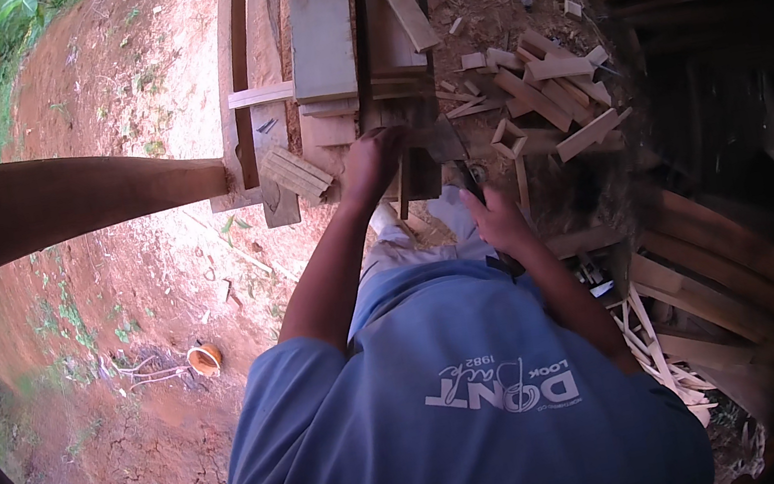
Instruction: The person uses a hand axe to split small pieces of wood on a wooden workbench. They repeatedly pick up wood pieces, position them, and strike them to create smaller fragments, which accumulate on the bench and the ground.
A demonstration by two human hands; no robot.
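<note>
My left hand (372,158) is closed on the near end of a narrow dark wooden piece (420,161) that lies at the end of a stack of long planks (323,29). My right hand (497,219) is lower and to the right, fingers wrapped around a dark slim tool (470,178) that points up toward that wooden piece. What kind of tool it is cannot be told. Both forearms reach out from my blue shirt, which fills the bottom of the view.
A heap of short wooden offcuts (545,85) lies right of the planks. Long boards and splinters (699,294) are piled at the right. A thick round beam (47,205) crosses the left. An orange bowl (204,357) sits on red earth (130,283).
</note>
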